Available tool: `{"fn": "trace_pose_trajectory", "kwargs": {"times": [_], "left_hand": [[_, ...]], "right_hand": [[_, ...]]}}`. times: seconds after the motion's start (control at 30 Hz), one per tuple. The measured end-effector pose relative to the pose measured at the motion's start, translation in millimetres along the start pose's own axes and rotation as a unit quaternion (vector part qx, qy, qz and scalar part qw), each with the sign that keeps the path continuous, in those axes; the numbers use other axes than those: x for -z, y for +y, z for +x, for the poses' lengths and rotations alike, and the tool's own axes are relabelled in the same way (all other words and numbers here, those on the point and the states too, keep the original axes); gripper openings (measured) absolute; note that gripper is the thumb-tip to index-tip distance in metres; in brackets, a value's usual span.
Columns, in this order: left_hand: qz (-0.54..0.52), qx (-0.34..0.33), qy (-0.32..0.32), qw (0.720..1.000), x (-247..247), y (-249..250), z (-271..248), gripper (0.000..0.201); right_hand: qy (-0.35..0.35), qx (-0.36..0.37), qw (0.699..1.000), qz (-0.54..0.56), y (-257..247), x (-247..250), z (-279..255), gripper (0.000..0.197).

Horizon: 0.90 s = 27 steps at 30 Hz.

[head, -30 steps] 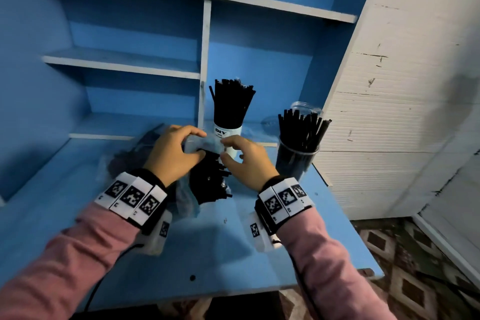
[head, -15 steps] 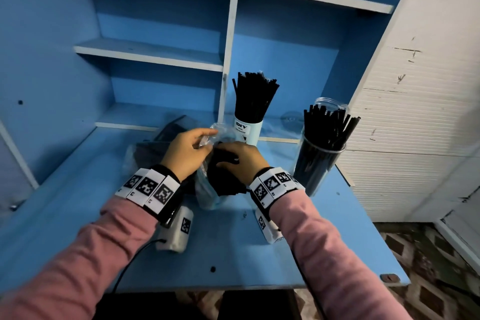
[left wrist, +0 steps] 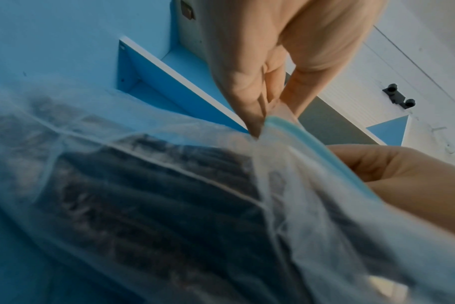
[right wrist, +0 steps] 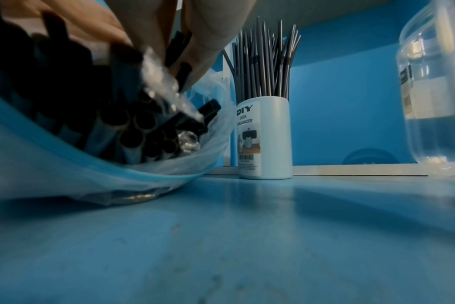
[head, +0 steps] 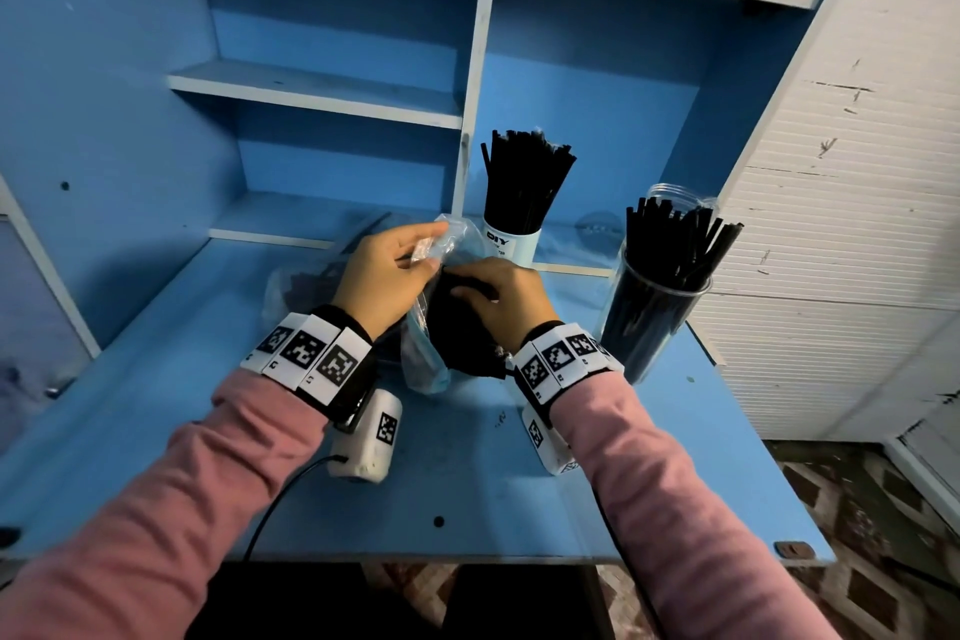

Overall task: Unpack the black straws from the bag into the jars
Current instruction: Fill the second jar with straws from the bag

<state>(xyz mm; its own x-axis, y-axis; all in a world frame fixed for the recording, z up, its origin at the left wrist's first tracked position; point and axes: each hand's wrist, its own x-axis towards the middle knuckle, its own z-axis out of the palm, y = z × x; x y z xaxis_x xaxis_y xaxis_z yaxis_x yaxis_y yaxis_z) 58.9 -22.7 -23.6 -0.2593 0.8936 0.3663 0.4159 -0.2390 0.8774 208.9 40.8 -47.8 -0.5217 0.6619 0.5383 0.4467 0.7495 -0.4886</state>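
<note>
Blue counter (head: 467, 494) with shelves behind. My left hand (head: 382, 276) pinches the bag's (head: 423, 369) rim, and my right hand (head: 501, 299) is curled round black straws (right wrist: 133, 131) inside its mouth. Bag lies mid-counter; both jars, white (head: 511, 244) and clear (head: 652, 317), already hold straws.

bag (head: 423, 359) on desk (head: 467, 483), jars (head: 649, 322) right

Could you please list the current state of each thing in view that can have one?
bag: open at its blue-edged mouth, straws still inside
left hand: pinches the bag's rim
right hand: grips a bunch of straws in the bag
white organizer: upright, full of straws
clear jar: upright, lidless, holding straws
</note>
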Motion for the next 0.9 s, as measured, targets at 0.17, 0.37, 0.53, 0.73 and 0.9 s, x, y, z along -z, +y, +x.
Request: {"fn": "trace_pose_trajectory", "kwargs": {"times": [0.17,0.37,0.53,0.73,0.9], "left_hand": [[-0.004,0.001,0.01,1.0,-1,3,-1,0.039],[-0.018,0.006,0.006,1.0,0,2,1,0.04],[-0.039,0.01,0.007,0.999,1,0,3,0.04],[-0.015,0.008,-0.008,1.0,4,-3,3,0.04],[0.011,0.012,-0.025,1.0,5,-6,5,0.039]], "right_hand": [[-0.003,0.025,1.0,0.009,-1,-1,1,0.029],[0.004,0.042,0.999,0.009,3,-3,-1,0.018],[0.004,0.043,0.999,0.002,0,-1,-2,0.017],[0.023,-0.006,0.999,0.035,-3,13,-9,0.018],[0.001,-0.066,0.996,0.057,-4,42,-16,0.017]]}}
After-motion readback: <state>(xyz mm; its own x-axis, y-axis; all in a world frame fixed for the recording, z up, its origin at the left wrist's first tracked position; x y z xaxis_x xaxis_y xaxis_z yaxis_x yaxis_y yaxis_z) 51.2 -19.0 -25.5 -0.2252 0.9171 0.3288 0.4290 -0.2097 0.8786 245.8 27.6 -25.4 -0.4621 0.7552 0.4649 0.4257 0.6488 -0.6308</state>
